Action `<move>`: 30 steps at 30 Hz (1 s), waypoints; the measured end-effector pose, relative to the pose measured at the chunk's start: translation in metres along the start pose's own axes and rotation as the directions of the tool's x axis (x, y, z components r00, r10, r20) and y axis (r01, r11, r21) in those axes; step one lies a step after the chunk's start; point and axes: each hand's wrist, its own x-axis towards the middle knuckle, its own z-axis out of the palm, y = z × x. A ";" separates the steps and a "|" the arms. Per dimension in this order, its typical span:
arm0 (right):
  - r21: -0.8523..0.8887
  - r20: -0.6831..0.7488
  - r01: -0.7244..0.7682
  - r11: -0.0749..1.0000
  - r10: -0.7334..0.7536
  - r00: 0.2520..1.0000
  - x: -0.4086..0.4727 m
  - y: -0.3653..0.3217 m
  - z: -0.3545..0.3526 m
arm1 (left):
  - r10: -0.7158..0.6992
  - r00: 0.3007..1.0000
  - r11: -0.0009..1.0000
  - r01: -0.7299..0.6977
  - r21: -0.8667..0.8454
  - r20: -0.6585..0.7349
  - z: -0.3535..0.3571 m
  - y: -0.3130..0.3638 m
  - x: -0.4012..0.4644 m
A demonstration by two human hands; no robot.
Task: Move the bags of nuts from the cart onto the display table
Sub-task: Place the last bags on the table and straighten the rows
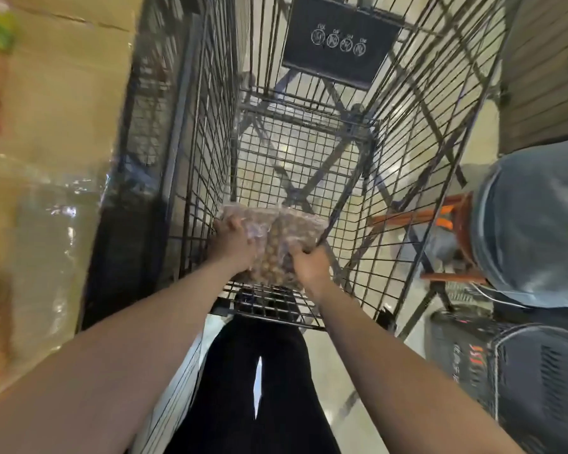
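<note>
1. Both hands down inside cart (309, 152): left hand (232, 239) curled over top-left of bags of nuts (276, 244), right hand (310, 265) gripping lower-right edge, fingers wrapped round plastic.
2. Bags clear plastic, approx. two packs held together, round light-brown nuts showing thru middle; exact count hard to tell w/ blur.
3. Bags at near end of cart, low in basket, betw. both hands; can't tell if resting on wire floor or just lifted off.
4. Rest of basket floor in view shows only wire mesh & pale floor (335, 371) beneath.
5. Step in hand, by the look of it: pickup of bags from cart, transfer not yet made.
6. Next move calls for straight lift clear of wire sides, firm two-handed hold so slippery packs don't slide apart, then turn toward display table, prob. left, where blurred plastic-wrapped goods (40, 224) sit.
7. Seated person in jeans (532, 224) & orange stool (453, 221) close on right; swing away from that side.
</note>
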 end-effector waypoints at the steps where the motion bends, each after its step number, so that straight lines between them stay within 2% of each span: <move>1: 0.044 -0.002 -0.036 0.998 0.036 0.999 0.006 0.001 0.003 | -0.019 0.999 0.998 0.017 -0.056 -0.037 0.006 -0.004 0.007; 4: 0.166 0.013 -0.139 0.976 0.139 0.990 0.020 0.002 -0.001 | -0.146 0.983 0.967 0.118 -0.227 -0.110 0.007 -0.001 0.014; 6: 0.267 0.093 -0.218 0.939 0.200 0.975 0.024 0.004 -0.004 | -0.187 0.980 0.936 0.155 -0.317 -0.073 0.000 0.008 0.006; 8: 0.347 0.158 -0.238 0.907 0.193 0.968 0.024 0.007 -0.004 | -0.215 0.977 0.902 0.201 -0.382 0.004 -0.004 0.012 0.003; 11: 0.385 0.188 -0.203 0.901 0.139 0.972 0.019 0.015 -0.008 | -0.200 0.978 0.875 0.208 -0.438 0.064 -0.006 0.012 0.000; 16: 0.318 0.209 -0.106 0.942 0.040 0.977 -0.010 0.004 -0.046 | -0.140 0.986 0.826 0.165 -0.539 0.087 -0.031 0.016 -0.031; 19: 0.249 0.212 -0.041 0.968 -0.013 0.977 -0.026 -0.006 -0.076 | -0.101 0.989 0.738 0.145 -0.659 0.105 -0.055 0.022 -0.061; 23: 0.216 0.294 0.048 0.975 -0.111 0.949 -0.053 -0.026 -0.120 | -0.022 0.990 0.553 0.128 -0.824 0.139 -0.083 0.031 -0.107; 26: 0.275 0.392 0.088 0.957 -0.195 0.899 -0.068 -0.034 -0.143 | 0.007 0.991 0.451 0.116 -0.885 0.133 -0.095 0.039 -0.141; 30: 0.324 0.507 0.086 0.942 -0.250 0.825 -0.089 -0.047 -0.163 | -0.028 0.996 0.333 0.092 -0.938 0.087 -0.103 0.042 -0.184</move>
